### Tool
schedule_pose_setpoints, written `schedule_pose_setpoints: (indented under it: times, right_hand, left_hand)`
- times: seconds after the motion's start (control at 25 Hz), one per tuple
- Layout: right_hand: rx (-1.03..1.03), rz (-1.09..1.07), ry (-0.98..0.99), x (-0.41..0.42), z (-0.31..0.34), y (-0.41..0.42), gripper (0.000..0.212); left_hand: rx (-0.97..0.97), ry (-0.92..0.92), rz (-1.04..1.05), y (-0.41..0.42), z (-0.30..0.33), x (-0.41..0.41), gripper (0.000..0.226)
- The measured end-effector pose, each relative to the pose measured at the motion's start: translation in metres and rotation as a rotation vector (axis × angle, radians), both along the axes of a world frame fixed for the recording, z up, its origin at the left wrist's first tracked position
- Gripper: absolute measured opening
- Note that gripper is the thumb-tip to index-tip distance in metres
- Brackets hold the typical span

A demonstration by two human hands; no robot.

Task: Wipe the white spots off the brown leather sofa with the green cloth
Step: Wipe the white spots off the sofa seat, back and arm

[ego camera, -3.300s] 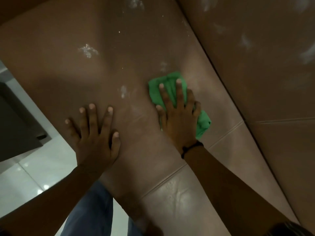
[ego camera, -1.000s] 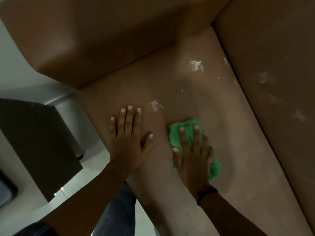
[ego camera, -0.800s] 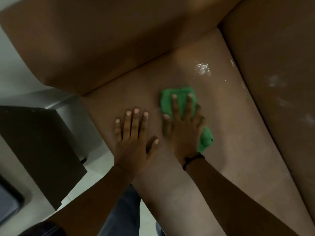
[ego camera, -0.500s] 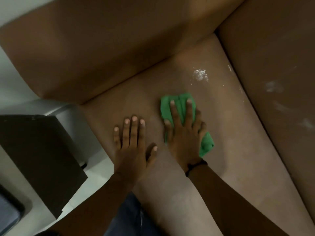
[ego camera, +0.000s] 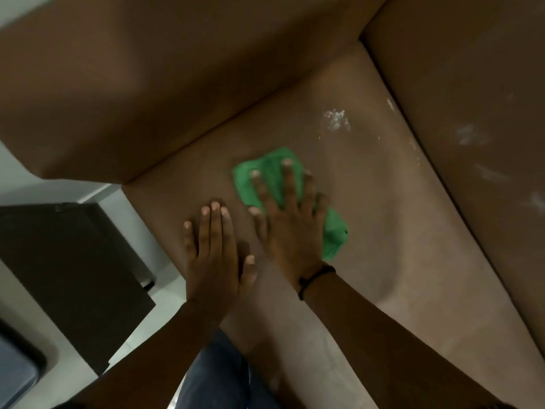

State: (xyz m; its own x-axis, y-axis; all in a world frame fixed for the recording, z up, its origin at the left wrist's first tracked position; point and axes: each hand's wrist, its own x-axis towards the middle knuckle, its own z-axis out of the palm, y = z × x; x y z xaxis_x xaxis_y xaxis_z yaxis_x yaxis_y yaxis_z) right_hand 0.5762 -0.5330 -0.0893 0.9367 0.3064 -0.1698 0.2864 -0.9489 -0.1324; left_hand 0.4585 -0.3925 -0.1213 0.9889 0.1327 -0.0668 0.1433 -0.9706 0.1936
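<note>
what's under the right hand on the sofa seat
The green cloth lies flat under the right hand, pressed onto the brown sofa seat; its edges show past the fingertips and by the wrist. Whether any white spot remains beneath the cloth is hidden.

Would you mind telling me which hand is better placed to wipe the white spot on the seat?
Right. The right hand already presses the cloth just short of the spot; the left hand lies bare, farther away.

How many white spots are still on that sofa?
4 clear ones: one white powdery patch on the brown leather seat beyond the green cloth, three faint smears on the backrest. Tiny flecks by the seam; others may lie out of view.
</note>
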Motion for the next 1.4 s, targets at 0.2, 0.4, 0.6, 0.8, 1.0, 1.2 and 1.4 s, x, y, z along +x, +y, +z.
schedule_pose_setpoints:
  times: [0.2,0.4,0.6,0.8,1.0,1.2,1.4]
  right_hand:
    - [0.025,0.301,-0.004,-0.056,0.009,-0.076,0.062]
    - [0.039,-0.182,-0.060,-0.023,-0.001,-0.062,0.061]
    - [0.016,0.159,0.014,-0.095,0.004,-0.106,0.061]
    - [-0.045,-0.304,-0.055,-0.015,0.008,-0.150,0.062]
    - [-0.047,0.109,-0.093,0.038,-0.007,-0.136,0.062]
    - [-0.036,-0.112,-0.082,0.067,0.019,-0.181,0.063]
    - [-0.044,0.085,-0.140,0.148,0.004,-0.159,0.063]
  left_hand:
    - [-0.095,0.023,0.017,0.000,0.008,-0.001,0.088]
    - [0.011,0.057,0.029,-0.006,0.002,0.003,0.092]
    - [0.058,0.079,-0.046,-0.011,0.007,0.015,0.095]
    - [0.046,-0.032,-0.136,-0.026,0.007,0.119,0.089]
    - [0.069,-0.080,-0.196,-0.034,-0.006,0.185,0.093]
    - [0.067,-0.080,-0.178,-0.035,0.000,0.179,0.089]
    - [0.086,-0.081,-0.189,-0.034,-0.005,0.183,0.091]
